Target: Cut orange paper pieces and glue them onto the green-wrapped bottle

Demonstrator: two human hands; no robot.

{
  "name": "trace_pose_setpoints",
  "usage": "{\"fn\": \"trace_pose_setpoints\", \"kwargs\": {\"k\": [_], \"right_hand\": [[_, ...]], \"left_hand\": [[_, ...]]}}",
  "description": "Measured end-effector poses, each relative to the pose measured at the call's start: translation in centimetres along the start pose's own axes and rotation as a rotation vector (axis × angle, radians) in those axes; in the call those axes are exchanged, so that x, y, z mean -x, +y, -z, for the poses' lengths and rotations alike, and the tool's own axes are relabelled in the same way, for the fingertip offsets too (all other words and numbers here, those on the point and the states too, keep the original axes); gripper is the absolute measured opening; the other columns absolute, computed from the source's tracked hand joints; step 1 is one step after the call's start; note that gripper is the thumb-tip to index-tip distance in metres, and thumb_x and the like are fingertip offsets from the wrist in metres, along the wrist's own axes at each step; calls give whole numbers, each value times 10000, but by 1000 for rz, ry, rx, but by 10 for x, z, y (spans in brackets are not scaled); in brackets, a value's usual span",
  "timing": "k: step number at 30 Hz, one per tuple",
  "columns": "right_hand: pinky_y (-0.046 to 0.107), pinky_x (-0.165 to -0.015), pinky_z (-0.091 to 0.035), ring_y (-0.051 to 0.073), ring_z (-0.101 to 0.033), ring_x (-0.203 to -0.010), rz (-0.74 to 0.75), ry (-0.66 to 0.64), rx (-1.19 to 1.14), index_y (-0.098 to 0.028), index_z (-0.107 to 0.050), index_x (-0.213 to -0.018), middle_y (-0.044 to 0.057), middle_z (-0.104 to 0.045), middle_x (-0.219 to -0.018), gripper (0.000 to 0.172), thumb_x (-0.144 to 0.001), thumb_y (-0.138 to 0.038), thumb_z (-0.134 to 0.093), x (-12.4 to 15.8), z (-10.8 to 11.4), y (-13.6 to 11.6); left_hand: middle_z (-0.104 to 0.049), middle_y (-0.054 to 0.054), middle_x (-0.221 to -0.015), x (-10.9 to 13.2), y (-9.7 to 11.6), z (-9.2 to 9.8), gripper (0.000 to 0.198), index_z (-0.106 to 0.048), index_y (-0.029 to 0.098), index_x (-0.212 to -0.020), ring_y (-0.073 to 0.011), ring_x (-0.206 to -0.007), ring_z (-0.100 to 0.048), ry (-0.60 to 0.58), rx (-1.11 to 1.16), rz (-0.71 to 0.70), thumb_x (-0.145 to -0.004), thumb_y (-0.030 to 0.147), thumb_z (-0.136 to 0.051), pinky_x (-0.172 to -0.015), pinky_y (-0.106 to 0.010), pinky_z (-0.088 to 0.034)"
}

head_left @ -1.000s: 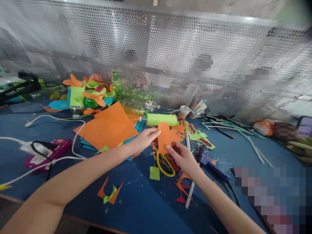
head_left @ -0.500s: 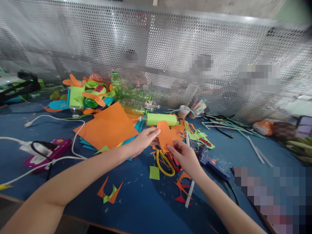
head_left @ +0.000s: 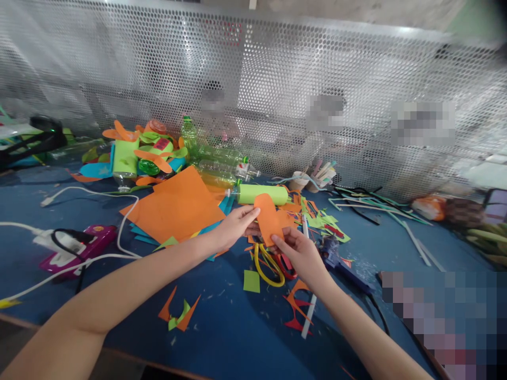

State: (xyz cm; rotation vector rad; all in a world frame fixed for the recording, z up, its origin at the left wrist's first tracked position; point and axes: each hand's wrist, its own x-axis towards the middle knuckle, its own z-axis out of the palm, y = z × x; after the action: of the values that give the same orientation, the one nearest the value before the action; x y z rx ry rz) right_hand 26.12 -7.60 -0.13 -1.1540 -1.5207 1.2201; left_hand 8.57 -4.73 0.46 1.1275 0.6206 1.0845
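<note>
An orange paper cutout [head_left: 268, 216] with a rounded top is held up between my two hands. My left hand [head_left: 241, 224] pinches its left edge near the top. Thumb and fingers of my right hand [head_left: 297, 250] grip its lower right corner. Directly behind it lies a bottle wrapped in light green paper [head_left: 262, 194]. Below the cutout are scissors with yellow handles [head_left: 263, 272] and a red-handled pair [head_left: 285, 266], both partly hidden by my right hand. A blue glue gun [head_left: 348, 272] lies right of my right hand.
Orange paper sheets [head_left: 178, 203] lie left of my hands. A purple power strip [head_left: 95, 248] with white cables is farther left. Paper-covered bottles [head_left: 125, 158] and clear green bottles stand or lie behind. Cups of sticks [head_left: 315, 182], paper scraps [head_left: 322, 219] and a perforated metal screen [head_left: 158, 68] are also there.
The cutout has shifted very slightly upward and tilted a little in my hands. Both hands keep their hold, and the things on the table stay as they were.
</note>
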Motion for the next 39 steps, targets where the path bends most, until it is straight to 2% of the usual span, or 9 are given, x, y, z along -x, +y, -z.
{"fn": "trace_pose_setpoints", "kwargs": {"k": [8,13,16,22,27,32,36,39], "right_hand": [[276,-604,-465,144,-568,-617,84,95,148,-209,-499,-772,-12,-587,-683,253,-739,-430,-620,1,1,-1],[305,-685,-501,145,-602,-638,-66,53,-78,-188,-538,-881,16,-631,-752,323,-700,-426,-660,1,-1,-2],[302,-706,-509,142,-614,-633,-125,13,-195,-178,-548,-925,9,-639,-727,373,-674,-416,-688,1,-3,-3],[278,-604,-483,133,-573,-553,-20,103,-114,-203,-521,-863,-25,-615,-629,333,-663,-396,-706,1,-1,0],[303,-696,-487,165,-616,-698,23,87,-53,-198,-531,-915,29,-664,-795,316,-705,-388,-670,3,-3,0],[307,-693,-490,172,-622,-699,42,63,-16,-189,-528,-936,29,-661,-759,313,-727,-391,-646,3,-3,1],[321,-714,-492,183,-630,-736,57,60,-1,-197,-528,-940,45,-668,-822,315,-719,-383,-654,2,-2,4],[306,-670,-490,180,-626,-688,63,90,48,-201,-526,-876,26,-657,-741,288,-709,-392,-662,1,-2,3]], "left_hand": [[-663,-100,-1013,2,-4,-6,276,-592,179,-997,-207,-864,-646,72,14,-3,-846,398,-517,-796,-364,-489],[-670,-86,-1000,3,-5,-8,243,-583,178,-949,-195,-843,-651,81,115,-7,-838,389,-537,-782,-342,-496],[-674,-87,-996,3,-4,-8,237,-579,173,-929,-197,-856,-650,74,149,-13,-837,388,-541,-795,-339,-491],[-693,-79,-927,4,-3,-11,218,-581,159,-874,-221,-890,-647,97,173,-15,-834,371,-550,-845,-370,-465],[-686,-99,-947,4,-5,-13,224,-571,151,-890,-215,-888,-649,108,214,-28,-831,366,-557,-843,-375,-473],[-684,-106,-945,4,-4,-13,227,-571,137,-890,-209,-873,-653,116,227,-22,-830,355,-561,-839,-376,-478],[-673,-101,-994,4,-2,-8,233,-600,134,-929,-200,-904,-640,88,150,-49,-784,315,-625,-856,-363,-475],[-674,-95,-985,2,-2,-4,256,-621,124,-930,-187,-891,-637,147,77,-67,-735,280,-675,-860,-350,-474]]}}
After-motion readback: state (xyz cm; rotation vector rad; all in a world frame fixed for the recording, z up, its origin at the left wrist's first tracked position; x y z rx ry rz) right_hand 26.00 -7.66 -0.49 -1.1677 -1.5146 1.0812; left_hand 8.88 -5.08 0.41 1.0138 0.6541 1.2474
